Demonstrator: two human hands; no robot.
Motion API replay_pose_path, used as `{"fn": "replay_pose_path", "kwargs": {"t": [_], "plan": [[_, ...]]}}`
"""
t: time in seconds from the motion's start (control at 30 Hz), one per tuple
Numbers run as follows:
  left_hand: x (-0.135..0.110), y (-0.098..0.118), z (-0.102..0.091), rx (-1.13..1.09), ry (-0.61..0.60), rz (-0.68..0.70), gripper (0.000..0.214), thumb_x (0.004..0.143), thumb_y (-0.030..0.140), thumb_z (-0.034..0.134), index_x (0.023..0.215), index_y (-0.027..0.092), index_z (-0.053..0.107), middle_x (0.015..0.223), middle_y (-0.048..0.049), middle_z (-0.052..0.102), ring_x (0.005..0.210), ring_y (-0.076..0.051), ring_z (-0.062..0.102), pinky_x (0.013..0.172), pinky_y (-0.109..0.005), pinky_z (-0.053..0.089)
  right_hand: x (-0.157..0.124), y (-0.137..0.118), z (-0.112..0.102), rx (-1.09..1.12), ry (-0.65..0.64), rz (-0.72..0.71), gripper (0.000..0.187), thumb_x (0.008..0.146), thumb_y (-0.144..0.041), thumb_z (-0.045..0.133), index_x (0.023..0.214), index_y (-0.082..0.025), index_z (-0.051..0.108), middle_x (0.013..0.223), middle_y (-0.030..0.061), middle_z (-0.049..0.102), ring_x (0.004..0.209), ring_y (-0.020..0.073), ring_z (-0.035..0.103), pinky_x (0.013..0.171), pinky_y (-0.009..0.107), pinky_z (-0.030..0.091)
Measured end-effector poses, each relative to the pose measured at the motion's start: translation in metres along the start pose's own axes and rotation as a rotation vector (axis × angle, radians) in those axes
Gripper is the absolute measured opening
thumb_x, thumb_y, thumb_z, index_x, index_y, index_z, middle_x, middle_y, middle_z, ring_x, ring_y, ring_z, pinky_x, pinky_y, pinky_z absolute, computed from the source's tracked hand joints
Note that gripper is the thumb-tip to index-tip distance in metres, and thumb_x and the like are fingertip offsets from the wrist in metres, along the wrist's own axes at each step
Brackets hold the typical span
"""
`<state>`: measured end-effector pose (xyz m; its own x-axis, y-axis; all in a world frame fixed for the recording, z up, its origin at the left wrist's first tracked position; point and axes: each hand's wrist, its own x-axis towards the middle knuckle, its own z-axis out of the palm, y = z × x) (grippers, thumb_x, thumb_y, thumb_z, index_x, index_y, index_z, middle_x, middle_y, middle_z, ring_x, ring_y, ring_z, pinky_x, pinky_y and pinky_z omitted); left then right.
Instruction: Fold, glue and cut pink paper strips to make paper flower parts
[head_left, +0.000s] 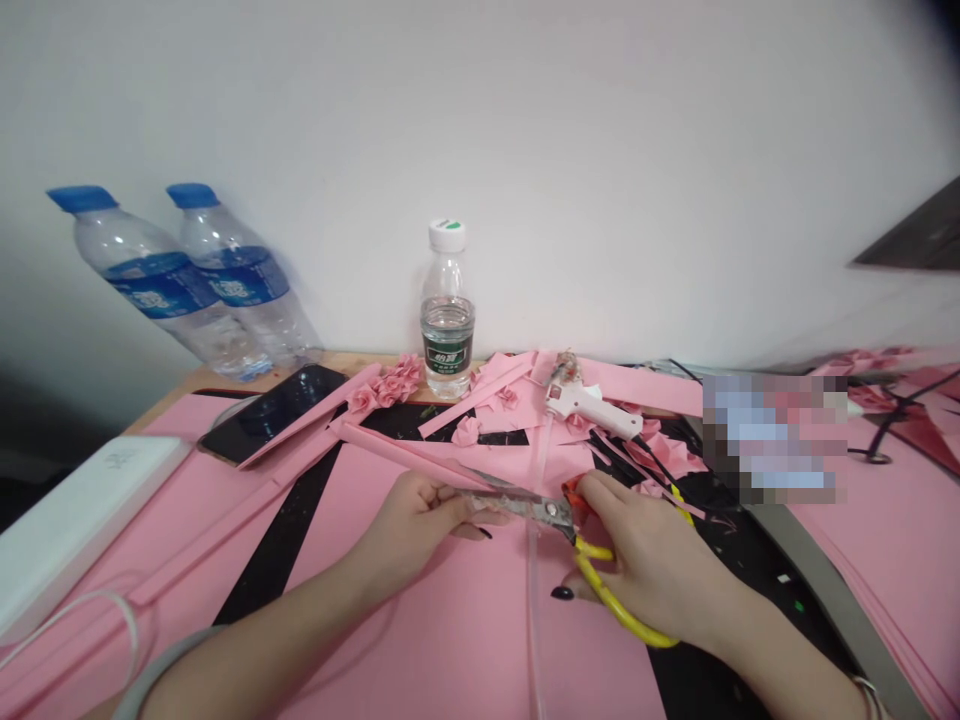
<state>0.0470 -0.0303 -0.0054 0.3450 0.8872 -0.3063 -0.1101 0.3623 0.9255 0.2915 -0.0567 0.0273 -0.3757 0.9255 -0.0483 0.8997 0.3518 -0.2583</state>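
My right hand (pixel 649 560) is closed around the yellow and orange handles of a pair of scissors (pixel 551 512), whose metal blades point left. My left hand (pixel 416 525) is curled, its fingers pinching a thin pink paper strip (pixel 397 455) right by the blade tips. Both hands rest over large pink paper sheets (pixel 420 620) lying on the table.
A white glue gun (pixel 592 405) lies behind the hands among small pink paper roses (pixel 386 385) and scraps. A small water bottle (pixel 447 310) stands at the wall; two large bottles (pixel 195 280) lean at left. A black phone (pixel 270 412) and a white box (pixel 75 525) lie at left.
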Motion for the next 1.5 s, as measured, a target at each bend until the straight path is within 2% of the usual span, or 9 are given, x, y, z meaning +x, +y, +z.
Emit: {"fn": "replay_pose_path", "kwargs": {"t": [0.1, 0.3, 0.53, 0.67, 0.8, 0.93, 1.07, 1.27, 1.5], "plan": [[-0.002, -0.001, 0.002, 0.014, -0.022, 0.011, 0.011, 0.077, 0.025, 0.072, 0.086, 0.019, 0.073, 0.088, -0.0034, 0.078, 0.085, -0.021, 0.074, 0.070, -0.027, 0.060, 0.000, -0.003, 0.001, 0.003, 0.007, -0.025, 0.040, 0.068, -0.039, 0.075, 0.091, -0.023, 0.047, 0.084, 0.0009, 0.062, 0.065, 0.0208, 0.060, 0.055, 0.029, 0.036], [-0.003, 0.004, 0.008, 0.043, -0.047, 0.023, 0.009, 0.075, 0.023, 0.070, 0.082, 0.018, 0.072, 0.087, -0.0045, 0.077, 0.083, -0.021, 0.073, 0.069, -0.027, 0.060, 0.000, -0.004, 0.003, 0.006, 0.019, -0.027, 0.036, 0.067, -0.034, 0.076, 0.082, -0.023, 0.046, 0.082, 0.0006, 0.060, 0.061, 0.0177, 0.057, 0.052, 0.027, 0.034], [-0.004, 0.005, 0.010, 0.053, -0.062, 0.001, 0.008, 0.073, 0.024, 0.071, 0.078, 0.017, 0.073, 0.080, -0.0039, 0.077, 0.083, -0.022, 0.074, 0.070, -0.029, 0.060, 0.000, 0.002, 0.010, 0.017, 0.053, -0.056, 0.044, 0.067, -0.050, 0.078, 0.071, -0.023, 0.044, 0.071, -0.0022, 0.056, 0.055, 0.0144, 0.051, 0.049, 0.024, 0.030], [-0.004, 0.002, 0.008, 0.065, -0.095, 0.006, 0.011, 0.076, 0.027, 0.071, 0.081, 0.017, 0.074, 0.080, -0.0049, 0.077, 0.085, -0.023, 0.074, 0.071, -0.029, 0.060, 0.001, 0.004, 0.011, 0.024, 0.070, -0.046, 0.042, 0.069, -0.042, 0.077, 0.067, -0.023, 0.040, 0.066, -0.0040, 0.052, 0.052, 0.0122, 0.046, 0.048, 0.024, 0.026], [-0.001, 0.001, 0.003, 0.035, -0.029, 0.083, 0.016, 0.078, 0.029, 0.073, 0.089, 0.018, 0.072, 0.084, -0.0043, 0.077, 0.080, -0.020, 0.074, 0.069, -0.028, 0.060, 0.003, 0.008, 0.006, 0.049, 0.051, 0.004, 0.042, 0.069, -0.038, 0.076, 0.065, -0.023, 0.038, 0.064, -0.0043, 0.050, 0.053, 0.0122, 0.044, 0.050, 0.024, 0.026], [0.003, 0.002, -0.003, -0.016, 0.041, 0.133, 0.019, 0.078, 0.034, 0.075, 0.085, 0.018, 0.070, 0.079, -0.0031, 0.077, 0.073, -0.018, 0.074, 0.066, -0.027, 0.060, 0.003, 0.012, 0.002, 0.020, 0.012, 0.060, 0.041, 0.069, -0.035, 0.075, 0.065, -0.023, 0.036, 0.064, -0.0036, 0.050, 0.055, 0.0133, 0.043, 0.052, 0.025, 0.026], [0.005, 0.002, -0.005, -0.028, 0.030, 0.102, 0.022, 0.075, 0.037, 0.077, 0.081, 0.016, 0.071, 0.079, -0.0046, 0.077, 0.073, -0.019, 0.074, 0.066, -0.027, 0.061, 0.003, 0.008, -0.002, 0.020, -0.041, 0.063, 0.037, 0.070, -0.039, 0.074, 0.069, -0.023, 0.041, 0.068, -0.0018, 0.054, 0.057, 0.0155, 0.047, 0.053, 0.026, 0.026], [0.003, 0.000, -0.003, -0.006, -0.024, 0.030, 0.023, 0.073, 0.037, 0.077, 0.082, 0.016, 0.075, 0.079, -0.0066, 0.078, 0.073, -0.022, 0.075, 0.067, -0.031, 0.061, -0.001, -0.001, -0.005, 0.050, -0.090, 0.034, 0.033, 0.069, -0.034, 0.074, 0.079, -0.023, 0.044, 0.075, -0.0016, 0.058, 0.058, 0.0163, 0.050, 0.053, 0.026, 0.029], [0.000, 0.000, -0.002, 0.043, -0.041, 0.006, 0.023, 0.076, 0.039, 0.075, 0.083, 0.017, 0.076, 0.084, -0.0081, 0.079, 0.081, -0.025, 0.075, 0.071, -0.035, 0.061, 0.001, 0.001, 0.002, -0.010, -0.007, -0.016, 0.042, 0.068, -0.041, 0.077, 0.071, -0.025, 0.039, 0.067, -0.0038, 0.054, 0.050, 0.0144, 0.046, 0.048, 0.026, 0.025]]}}
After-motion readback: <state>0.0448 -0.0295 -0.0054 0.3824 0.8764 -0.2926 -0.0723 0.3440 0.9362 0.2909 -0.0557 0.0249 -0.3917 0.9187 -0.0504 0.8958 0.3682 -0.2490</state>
